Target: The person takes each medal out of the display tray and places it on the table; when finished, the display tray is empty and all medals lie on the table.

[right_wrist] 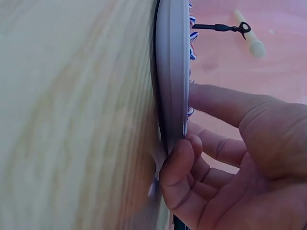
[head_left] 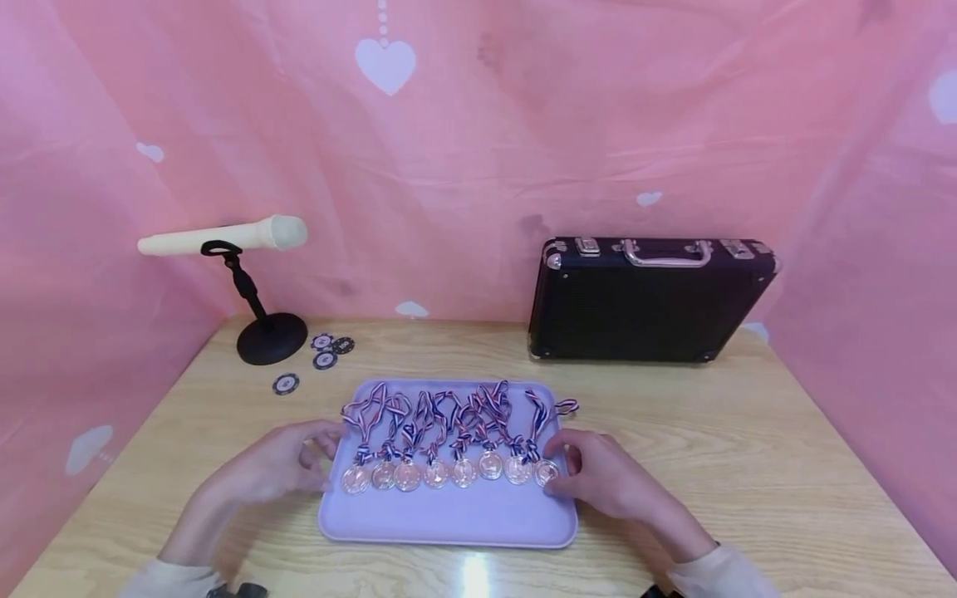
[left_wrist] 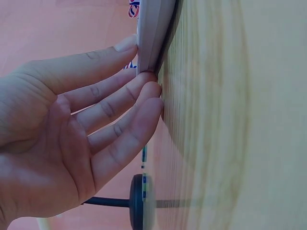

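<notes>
A lilac tray [head_left: 449, 523] lies on the table in front of me. Across it runs a row of several shiny round medals [head_left: 436, 473], their red, white and blue ribbons [head_left: 422, 415] knotted and trailing toward the far rim. From the left, my left hand [head_left: 280, 465] holds the tray's side; in the left wrist view the thumb meets the rim and the curled fingertips [left_wrist: 148, 79] touch low on the edge. At the opposite side, my right hand [head_left: 606, 473] grips the edge, thumb and fingers around the rim. The rightmost medal is close to the right fingers.
Behind the tray to the right stands a black briefcase [head_left: 646, 311] with silver fittings. At the back left, a white microphone [head_left: 224, 237] rests on a black stand [head_left: 272, 337]. Several poker chips [head_left: 286, 384] lie near it. Pink heart-print cloth [head_left: 463, 166] hangs behind the wooden table [head_left: 748, 465].
</notes>
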`<state>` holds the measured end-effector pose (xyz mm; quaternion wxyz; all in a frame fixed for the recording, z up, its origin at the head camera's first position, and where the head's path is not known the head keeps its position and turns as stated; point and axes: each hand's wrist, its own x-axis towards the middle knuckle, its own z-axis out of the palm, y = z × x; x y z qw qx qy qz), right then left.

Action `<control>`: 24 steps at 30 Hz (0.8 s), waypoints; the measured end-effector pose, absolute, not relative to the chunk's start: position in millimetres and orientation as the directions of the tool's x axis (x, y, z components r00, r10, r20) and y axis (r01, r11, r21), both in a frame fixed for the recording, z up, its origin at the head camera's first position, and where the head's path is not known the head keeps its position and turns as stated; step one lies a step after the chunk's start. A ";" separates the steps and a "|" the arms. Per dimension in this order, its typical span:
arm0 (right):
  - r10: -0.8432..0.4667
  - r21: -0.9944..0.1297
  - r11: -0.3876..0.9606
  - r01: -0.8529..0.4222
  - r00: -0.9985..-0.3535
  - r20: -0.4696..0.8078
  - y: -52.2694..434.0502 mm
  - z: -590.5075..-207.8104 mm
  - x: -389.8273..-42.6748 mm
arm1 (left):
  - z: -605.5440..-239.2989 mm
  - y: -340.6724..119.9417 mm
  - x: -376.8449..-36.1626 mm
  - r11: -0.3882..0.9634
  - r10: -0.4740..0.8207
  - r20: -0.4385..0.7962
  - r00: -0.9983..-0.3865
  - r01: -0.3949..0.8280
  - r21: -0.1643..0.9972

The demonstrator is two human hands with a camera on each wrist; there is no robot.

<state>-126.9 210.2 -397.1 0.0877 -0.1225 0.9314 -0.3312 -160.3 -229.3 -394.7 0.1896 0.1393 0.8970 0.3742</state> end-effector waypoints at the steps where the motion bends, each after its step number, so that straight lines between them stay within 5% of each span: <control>1: -0.287 -0.635 0.753 -0.172 -0.955 -0.081 209.7 -397.2 -126.9 | -395.0 -229.4 -160.4 0.683 0.390 -0.237 -0.890 0.107 0.722; 11: -0.242 -0.616 0.778 -0.123 -0.963 -0.114 202.6 -396.2 -126.1 | -395.7 -230.1 -160.4 0.676 0.386 -0.239 -0.891 0.097 0.731; 24: -0.190 -0.576 0.803 -0.154 -0.982 -0.003 195.7 -395.8 -122.2 | -396.4 -228.8 -159.7 0.677 0.386 -0.245 -0.889 0.093 0.730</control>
